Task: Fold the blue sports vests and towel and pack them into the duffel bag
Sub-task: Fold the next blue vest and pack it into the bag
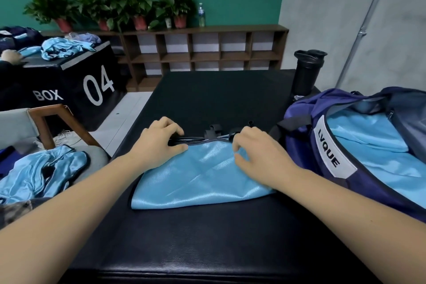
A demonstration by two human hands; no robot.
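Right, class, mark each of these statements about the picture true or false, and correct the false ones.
1. The left hand and right hand grip the far edge of the blue vest, which lies on the black mat. True.
2. The duffel bag is zipped shut. False: it is open, with blue fabric showing inside.
3. A black bottle stands behind the bag. True.
4. The black box at the back left reads "BOX 07". False: it reads "BOX 04".
5. A crumpled blue pile lies to the left of the mat. True.
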